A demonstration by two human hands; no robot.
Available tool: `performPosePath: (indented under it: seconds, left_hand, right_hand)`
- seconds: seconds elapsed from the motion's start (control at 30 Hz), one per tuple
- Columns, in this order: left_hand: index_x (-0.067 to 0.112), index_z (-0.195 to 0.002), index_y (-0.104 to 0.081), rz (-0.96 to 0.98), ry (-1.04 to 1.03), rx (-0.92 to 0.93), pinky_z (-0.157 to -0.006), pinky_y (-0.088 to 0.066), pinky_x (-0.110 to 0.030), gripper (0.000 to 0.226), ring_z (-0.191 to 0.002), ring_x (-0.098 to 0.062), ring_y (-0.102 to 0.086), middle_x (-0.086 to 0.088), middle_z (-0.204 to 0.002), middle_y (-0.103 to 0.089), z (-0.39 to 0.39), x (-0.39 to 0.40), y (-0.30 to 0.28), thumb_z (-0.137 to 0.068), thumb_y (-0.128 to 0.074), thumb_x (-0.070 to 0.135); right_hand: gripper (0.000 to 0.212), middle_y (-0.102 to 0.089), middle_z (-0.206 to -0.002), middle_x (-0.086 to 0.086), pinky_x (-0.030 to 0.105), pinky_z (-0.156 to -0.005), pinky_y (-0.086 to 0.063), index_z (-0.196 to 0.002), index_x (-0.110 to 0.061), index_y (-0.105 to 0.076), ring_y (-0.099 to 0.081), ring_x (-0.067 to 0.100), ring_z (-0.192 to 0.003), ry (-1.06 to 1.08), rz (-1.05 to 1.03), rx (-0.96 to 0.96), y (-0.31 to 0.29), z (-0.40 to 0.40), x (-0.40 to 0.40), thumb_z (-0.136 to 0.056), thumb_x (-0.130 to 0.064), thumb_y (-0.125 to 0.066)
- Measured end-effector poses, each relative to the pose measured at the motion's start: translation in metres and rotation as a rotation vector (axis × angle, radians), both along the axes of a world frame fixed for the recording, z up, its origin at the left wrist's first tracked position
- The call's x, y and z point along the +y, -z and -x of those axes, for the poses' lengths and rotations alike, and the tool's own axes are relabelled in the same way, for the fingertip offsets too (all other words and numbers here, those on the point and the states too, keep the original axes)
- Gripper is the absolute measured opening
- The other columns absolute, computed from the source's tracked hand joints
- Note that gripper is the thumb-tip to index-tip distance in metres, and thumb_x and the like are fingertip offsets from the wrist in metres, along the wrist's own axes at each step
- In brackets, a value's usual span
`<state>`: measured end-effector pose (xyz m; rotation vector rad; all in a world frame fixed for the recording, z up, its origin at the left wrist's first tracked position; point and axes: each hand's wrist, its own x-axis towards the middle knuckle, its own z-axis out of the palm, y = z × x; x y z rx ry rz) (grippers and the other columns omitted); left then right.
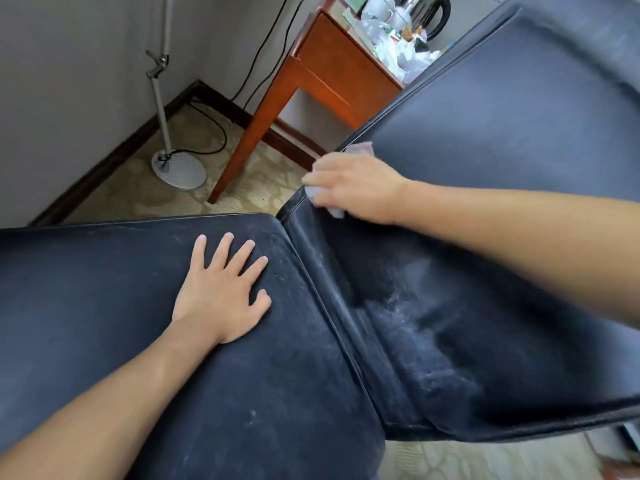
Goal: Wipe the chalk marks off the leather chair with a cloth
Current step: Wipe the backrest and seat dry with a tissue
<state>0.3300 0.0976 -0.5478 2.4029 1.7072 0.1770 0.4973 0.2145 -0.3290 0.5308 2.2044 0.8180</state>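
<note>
Right hand clenched on cloth (mostly hidden) at leather chair edge; left hand flat, released; chalk marks smeared.

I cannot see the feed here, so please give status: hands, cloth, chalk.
Left hand flat on chair, open. Right hand presses cloth at far edge. Chalk smear not wiped yet. Nothing in the way.

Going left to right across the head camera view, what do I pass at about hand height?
Round white floor lamp base → left hand flat on the black leather chair → right hand gripping the pale crumpled cloth → white chalk marks.
</note>
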Motion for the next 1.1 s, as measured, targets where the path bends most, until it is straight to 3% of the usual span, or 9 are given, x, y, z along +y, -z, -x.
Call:
performPosePath:
  seconds: [0.13, 0.23, 0.4, 0.47, 0.63, 0.77, 0.87, 0.97, 1.1]
  left_hand:
    - [0.041, -0.165, -0.006, -0.018, -0.006, 0.006, -0.123, 0.015, -0.061, 0.072, -0.161, -0.028, 0.011, 0.006, -0.176, 0.001, 0.0, 0.002, 0.003, -0.097, -0.002, 0.064]
    - [0.042, -0.165, -0.01, -0.021, 0.004, 0.014, -0.123, 0.014, -0.061, 0.076, -0.162, -0.029, 0.007, 0.007, -0.175, -0.004, 0.002, 0.002, 0.003, -0.093, 0.002, 0.064]
    - [0.044, -0.165, -0.002, -0.008, 0.017, 0.077, -0.121, 0.015, -0.064, 0.071, -0.161, -0.032, 0.01, 0.006, -0.176, 0.003, -0.001, -0.004, 0.0, -0.097, 0.0, 0.065]
    - [0.044, -0.165, 0.0, -0.007, 0.022, 0.096, -0.121, 0.014, -0.065, 0.07, -0.161, -0.033, 0.01, 0.006, -0.176, 0.004, -0.001, -0.006, -0.003, -0.098, 0.001, 0.065]
    - [0.045, -0.164, 0.007, 0.007, 0.01, 0.155, -0.12, 0.015, -0.066, 0.07, -0.16, -0.035, 0.013, 0.006, -0.175, 0.009, 0.0, -0.013, -0.002, -0.096, 0.005, 0.066]
    - [0.045, -0.163, 0.01, 0.01, 0.021, 0.17, -0.121, 0.015, -0.065, 0.07, -0.16, -0.035, 0.015, 0.007, -0.175, 0.011, 0.004, -0.015, -0.002, -0.096, 0.007, 0.067]
    - [0.045, -0.163, 0.011, 0.015, 0.03, 0.173, -0.12, 0.016, -0.064, 0.07, -0.16, -0.035, 0.016, 0.007, -0.175, 0.012, 0.003, -0.021, -0.001, -0.096, 0.007, 0.067]
    - [0.046, -0.162, 0.011, 0.007, 0.032, 0.159, -0.12, 0.016, -0.063, 0.07, -0.16, -0.034, 0.016, 0.008, -0.174, 0.013, 0.007, -0.029, -0.001, -0.095, 0.007, 0.068]
    - [0.048, -0.162, 0.011, 0.037, 0.045, 0.151, -0.12, 0.016, -0.063, 0.071, -0.16, -0.034, 0.015, 0.008, -0.174, 0.012, 0.014, -0.04, -0.003, -0.094, 0.007, 0.069]
  right_hand:
    - [0.046, -0.064, -0.113, 0.015, 0.049, -0.091, -0.046, -0.106, -0.009, -0.072, -0.057, 0.034, -0.108, 0.059, -0.048, 0.257, 0.016, 0.014, 0.015, -0.092, -0.022, -0.03]
    - [0.007, -0.064, -0.093, 0.001, 0.047, -0.073, -0.048, -0.081, -0.021, -0.07, -0.061, 0.027, -0.095, 0.15, 0.102, 0.196, 0.04, -0.043, -0.06, -0.077, -0.019, -0.065]
    - [0.016, -0.059, -0.089, -0.015, 0.034, -0.07, -0.041, -0.077, -0.03, -0.067, -0.059, 0.012, -0.092, 0.417, 0.527, -0.085, 0.035, -0.109, -0.194, -0.07, -0.021, -0.078]
    - [0.017, -0.055, -0.089, -0.014, 0.039, -0.082, -0.045, -0.089, -0.03, -0.066, -0.057, 0.014, -0.099, 0.314, 0.44, -0.18, 0.003, -0.096, -0.174, -0.079, -0.018, -0.071]
    - [0.016, -0.059, -0.091, -0.003, 0.034, -0.076, -0.036, -0.083, -0.018, -0.06, -0.052, 0.023, -0.088, 0.045, -0.007, 0.253, -0.108, -0.066, -0.056, -0.088, -0.01, -0.048]
    - [0.018, -0.05, -0.087, -0.01, 0.04, -0.072, -0.037, -0.079, -0.024, -0.049, -0.046, 0.013, -0.091, 0.263, 0.05, 0.215, -0.046, -0.107, -0.151, -0.079, -0.01, -0.061]
    - [0.021, -0.049, -0.083, -0.01, 0.035, -0.069, -0.039, -0.074, -0.027, -0.055, -0.05, 0.011, -0.085, 0.393, 0.428, -0.137, 0.007, -0.121, -0.244, -0.076, -0.014, -0.072]
    - [0.042, -0.063, -0.099, -0.016, 0.034, -0.072, -0.03, -0.091, -0.03, -0.064, -0.059, 0.011, -0.099, 0.36, 0.465, -0.257, -0.018, -0.096, -0.207, -0.063, 0.001, -0.068]
    - [0.033, -0.064, -0.083, -0.012, 0.035, -0.073, -0.027, -0.082, -0.022, -0.063, -0.054, 0.009, -0.095, 0.474, 0.054, 0.237, -0.043, -0.083, -0.138, -0.065, 0.0, -0.045]
